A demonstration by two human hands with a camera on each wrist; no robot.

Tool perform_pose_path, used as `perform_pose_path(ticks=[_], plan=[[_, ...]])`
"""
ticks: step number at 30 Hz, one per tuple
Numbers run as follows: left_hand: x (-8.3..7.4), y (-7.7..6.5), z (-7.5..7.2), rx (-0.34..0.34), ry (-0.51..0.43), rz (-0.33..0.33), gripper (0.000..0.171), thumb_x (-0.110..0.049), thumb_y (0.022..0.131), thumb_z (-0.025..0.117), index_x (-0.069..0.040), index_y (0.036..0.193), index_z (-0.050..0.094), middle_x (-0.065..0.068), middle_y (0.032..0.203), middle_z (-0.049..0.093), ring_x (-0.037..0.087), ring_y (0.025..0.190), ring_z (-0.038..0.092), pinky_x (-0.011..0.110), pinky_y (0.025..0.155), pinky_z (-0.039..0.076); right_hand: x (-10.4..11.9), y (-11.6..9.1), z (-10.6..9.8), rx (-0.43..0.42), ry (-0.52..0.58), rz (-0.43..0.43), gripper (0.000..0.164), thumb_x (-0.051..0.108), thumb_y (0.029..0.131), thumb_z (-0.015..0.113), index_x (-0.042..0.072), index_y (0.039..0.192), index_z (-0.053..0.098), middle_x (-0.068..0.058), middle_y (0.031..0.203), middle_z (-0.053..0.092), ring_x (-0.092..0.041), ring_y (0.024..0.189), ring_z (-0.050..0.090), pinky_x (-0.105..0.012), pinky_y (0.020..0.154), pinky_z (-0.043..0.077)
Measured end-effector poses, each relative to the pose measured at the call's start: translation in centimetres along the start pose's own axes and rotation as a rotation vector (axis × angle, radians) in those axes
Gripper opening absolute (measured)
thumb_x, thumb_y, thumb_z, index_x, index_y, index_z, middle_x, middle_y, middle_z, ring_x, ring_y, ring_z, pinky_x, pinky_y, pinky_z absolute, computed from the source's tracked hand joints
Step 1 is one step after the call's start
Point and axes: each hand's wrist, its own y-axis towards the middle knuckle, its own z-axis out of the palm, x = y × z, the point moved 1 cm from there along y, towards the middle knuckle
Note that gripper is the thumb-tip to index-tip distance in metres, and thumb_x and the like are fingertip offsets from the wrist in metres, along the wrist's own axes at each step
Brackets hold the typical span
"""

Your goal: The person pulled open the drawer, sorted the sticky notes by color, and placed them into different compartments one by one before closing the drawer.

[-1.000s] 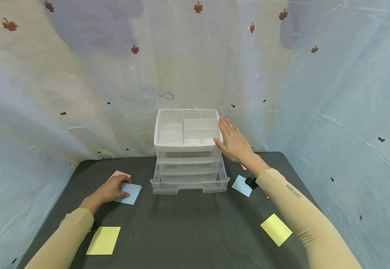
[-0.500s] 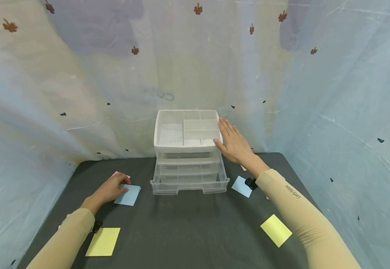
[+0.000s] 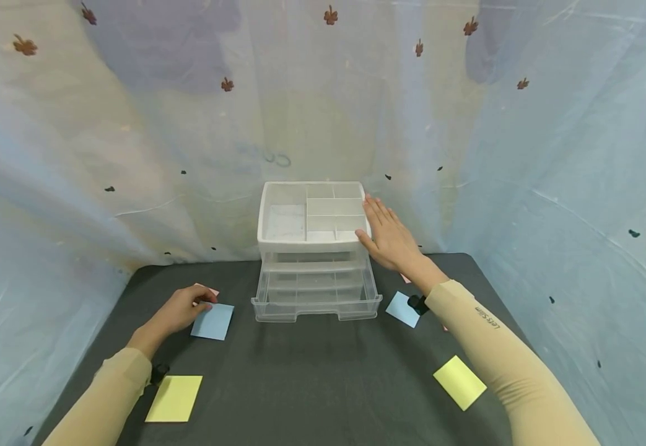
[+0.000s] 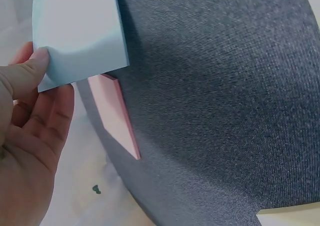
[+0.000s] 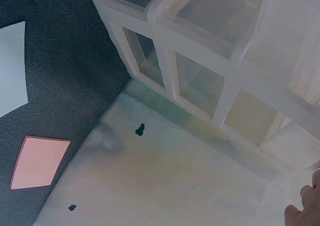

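My left hand (image 3: pixel 182 308) pinches a square of blue sticky notes (image 4: pixel 80 33) by one corner, between thumb and fingers. In the left wrist view a shadow lies beside its edge, and a pink sticky note pad (image 4: pixel 114 113) lies on the dark table just past it. My right hand (image 3: pixel 392 241) lies with straight fingers against the right side of the white drawer organizer (image 3: pixel 314 246), by its divided top tray. The lowest clear drawer (image 3: pixel 316 310) is pulled out toward me. At the right wrist view's corner only some fingertips (image 5: pixel 294 217) show.
Yellow sticky note pads lie at front left (image 3: pixel 174 399) and front right (image 3: pixel 459 383). Right of the organizer lie a blue pad (image 3: pixel 402 308) and a pink pad (image 5: pixel 40 162). A patterned sheet (image 3: pixel 323 124) hangs behind the dark table (image 3: pixel 311 384).
My left fingers have shifted slightly on the blue notes, which have turned a little, and their offset second edge no longer shows. My right hand stays at the organizer's side.
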Motion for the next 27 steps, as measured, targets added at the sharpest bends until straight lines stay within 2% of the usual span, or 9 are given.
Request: perform_pose_path(ticks=[7, 14, 21, 27], plan=[[-0.5, -0.7, -0.6, -0.009, -0.020, -0.027, 0.014, 0.001, 0.096, 0.072, -0.011, 0.104, 0.074, 0.008, 0.108, 0.070, 0.029, 0.097, 0.069, 0.044, 0.078, 0.060, 0.0, -0.1, 0.0, -0.002, 0.006, -0.002, 0.077, 0.052, 0.112, 0.031, 0.004, 0.168, 0.007, -0.009, 0.175, 0.001, -0.029, 0.161, 0.002, -0.051, 0.130, 0.009], [-1.9, -1.3, -1.6, -0.075, -0.046, -0.050, 0.013, -0.002, 0.098, 0.072, -0.009, 0.109, 0.074, 0.011, 0.109, 0.072, 0.032, 0.097, 0.069, 0.046, 0.078, 0.060, 0.1, -0.1, 0.0, -0.011, 0.001, 0.000, 0.077, 0.052, 0.112, 0.030, 0.003, 0.167, 0.009, -0.009, 0.175, 0.001, -0.029, 0.161, 0.003, -0.052, 0.129, 0.012], [-2.9, -1.6, -2.6, -0.116, -0.142, -0.072, 0.014, -0.008, 0.102, 0.068, -0.012, 0.115, 0.074, 0.010, 0.113, 0.072, 0.028, 0.097, 0.070, 0.032, 0.067, 0.061, 0.1, -0.1, 0.0, -0.007, -0.005, 0.001, 0.077, 0.053, 0.112, 0.030, 0.004, 0.168, 0.007, -0.009, 0.175, 0.001, -0.028, 0.161, 0.002, -0.051, 0.130, 0.010], [-4.8, -1.4, -3.8, -0.190, -0.162, -0.074, 0.014, -0.013, 0.102, 0.070, -0.011, 0.115, 0.074, 0.009, 0.108, 0.073, 0.023, 0.088, 0.069, 0.028, 0.067, 0.058, 0.0, -0.1, 0.1, -0.011, -0.009, 0.002, 0.078, 0.054, 0.112, 0.029, 0.005, 0.168, 0.007, -0.008, 0.175, 0.000, -0.028, 0.161, 0.001, -0.051, 0.130, 0.011]])
